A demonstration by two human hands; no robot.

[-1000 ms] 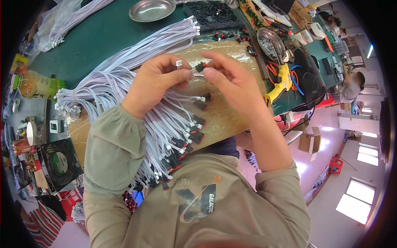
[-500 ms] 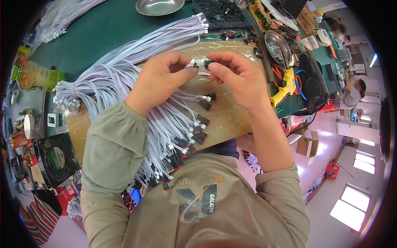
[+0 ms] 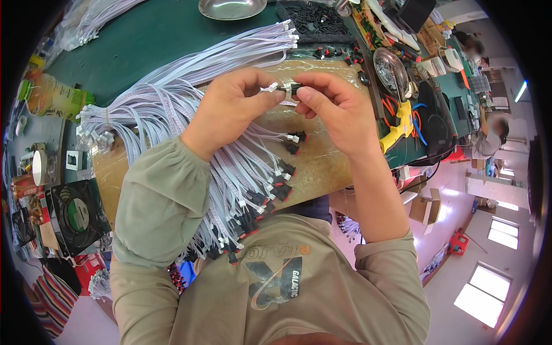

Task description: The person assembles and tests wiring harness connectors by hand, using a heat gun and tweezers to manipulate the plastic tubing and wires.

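Note:
My left hand pinches a white plug connector between thumb and fingertips. Facing it, my right hand grips a small black connector part. The two pieces meet or nearly meet between my fingertips; whether they are joined I cannot tell. Beneath my left arm, a large bundle of white flat cables spreads over a brown board. Many cable ends nearest me carry black-and-red connectors. The far ends have bare white plugs.
Beyond the board are a tray of black parts and a metal dish. To the right lie a yellow gun-shaped tool, a second metal bowl and orange-handled tools. A black fan stands at left. People sit farther right.
My hands have come closer together, and the gap between the white plug and the black part has narrowed. The whole view has shifted slightly.

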